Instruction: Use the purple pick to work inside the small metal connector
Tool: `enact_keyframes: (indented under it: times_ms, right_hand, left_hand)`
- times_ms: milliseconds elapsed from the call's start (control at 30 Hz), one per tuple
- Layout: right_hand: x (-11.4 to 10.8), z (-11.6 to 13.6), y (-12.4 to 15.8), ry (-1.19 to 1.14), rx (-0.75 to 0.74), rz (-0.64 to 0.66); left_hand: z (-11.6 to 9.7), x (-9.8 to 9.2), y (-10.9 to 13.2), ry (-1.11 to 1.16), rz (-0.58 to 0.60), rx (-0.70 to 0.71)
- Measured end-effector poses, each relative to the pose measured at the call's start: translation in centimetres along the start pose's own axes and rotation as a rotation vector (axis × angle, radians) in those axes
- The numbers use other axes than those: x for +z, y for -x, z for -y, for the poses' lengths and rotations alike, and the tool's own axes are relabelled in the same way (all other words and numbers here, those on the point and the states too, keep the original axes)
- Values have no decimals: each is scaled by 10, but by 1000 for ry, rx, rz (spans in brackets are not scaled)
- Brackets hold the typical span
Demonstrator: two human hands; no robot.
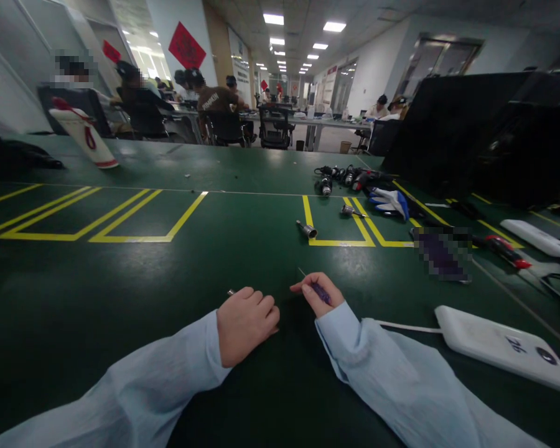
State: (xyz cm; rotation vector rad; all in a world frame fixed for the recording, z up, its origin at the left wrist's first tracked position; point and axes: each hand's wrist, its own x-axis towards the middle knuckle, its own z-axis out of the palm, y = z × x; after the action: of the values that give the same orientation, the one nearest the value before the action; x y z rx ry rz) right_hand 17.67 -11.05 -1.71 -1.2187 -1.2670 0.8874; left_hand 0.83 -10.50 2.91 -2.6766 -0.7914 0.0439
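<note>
My left hand (248, 325) is closed, back upward, low over the green table. A small metal piece (232, 292) pokes out beyond its knuckles; the fingers hide the rest. To its right, my right hand (324, 292) grips a small screwdriver (322, 293) by its dark purple handle, the thin shaft pointing up and away to the left. The two hands are apart. Just beyond the right hand lies a metal part with a cup-shaped end and a narrow stem (307, 229). A similar metal part (353, 211) lies farther back to the right.
Black cylindrical parts with cables (338, 177) and a blue-and-white glove (388, 203) lie at the back right. Nearer are a red-and-black screwdriver (508, 251) and a white power-bank-like device with a cable (504, 345). A white cup (86, 137) stands back left. People sit beyond.
</note>
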Motion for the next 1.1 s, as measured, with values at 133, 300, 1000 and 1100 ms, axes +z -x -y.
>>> enact_keyframes:
  times_ms: [133,300,1000,1100]
  right_hand:
    - [6,-4,0,-78,-7,-22]
    - [1,-1,0,-161,15,-6]
    - [-4,39,16,-117,214,44]
    - [-2,36,16,-45,188,40]
  left_hand:
    - [0,-1,0,-14,-12,6]
    - [11,-2,4,22,1,15]
    - [68,6,24,826,-222,-396]
    - [68,10,23,822,-253,-360]
